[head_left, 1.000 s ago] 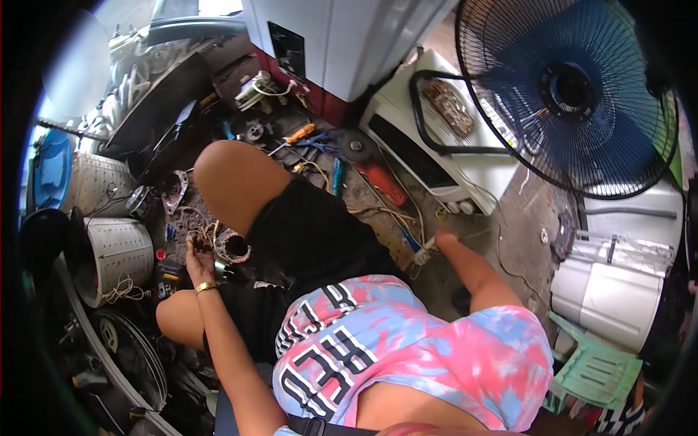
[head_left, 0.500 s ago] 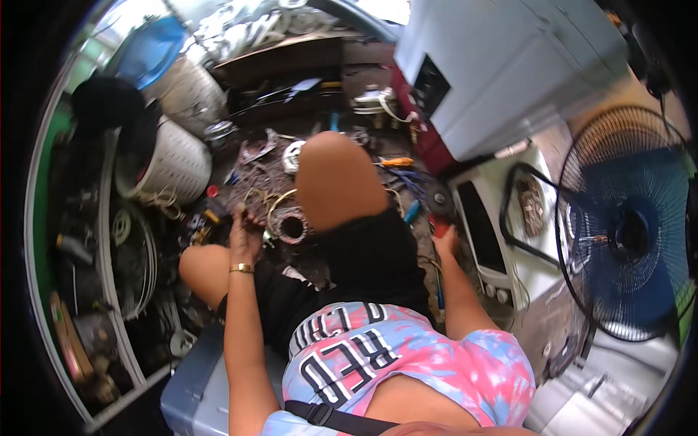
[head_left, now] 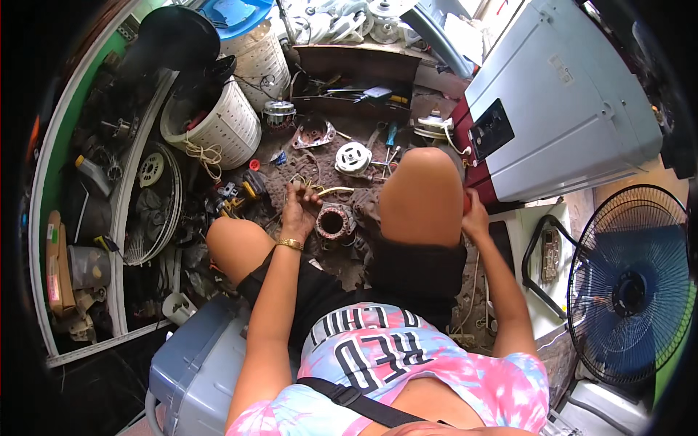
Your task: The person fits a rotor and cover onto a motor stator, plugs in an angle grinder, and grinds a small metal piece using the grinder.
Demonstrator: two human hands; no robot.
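Observation:
My left hand [head_left: 299,209], palm up with curled fingers, pinches thin wires [head_left: 304,180] that loop above the fingertips. A yellowish sleeved lead [head_left: 336,190] runs rightward from there. Just right of the wrist lies a motor stator [head_left: 333,222], a ring with a round central hole. My right hand [head_left: 475,215] is wrapped around a red tool [head_left: 467,202] beside my raised knee. The knee hides most of this tool; the half-second-old frame showed a round dark disc head on it, like an angle grinder's. A white round motor cover [head_left: 353,157] lies beyond the stator.
A metal motor bracket [head_left: 314,134], a blue-handled screwdriver [head_left: 392,134] and a yellow-and-black tool [head_left: 254,185] lie on the dirty floor. White perforated baskets [head_left: 229,127] stand at left. A large grey-and-maroon appliance [head_left: 563,109] and a fan [head_left: 630,291] crowd the right side.
The view has swung, so the scene sits farther right and lower. My right hand and the red tool have moved closer in behind my knee. Wires now show at my left fingertips.

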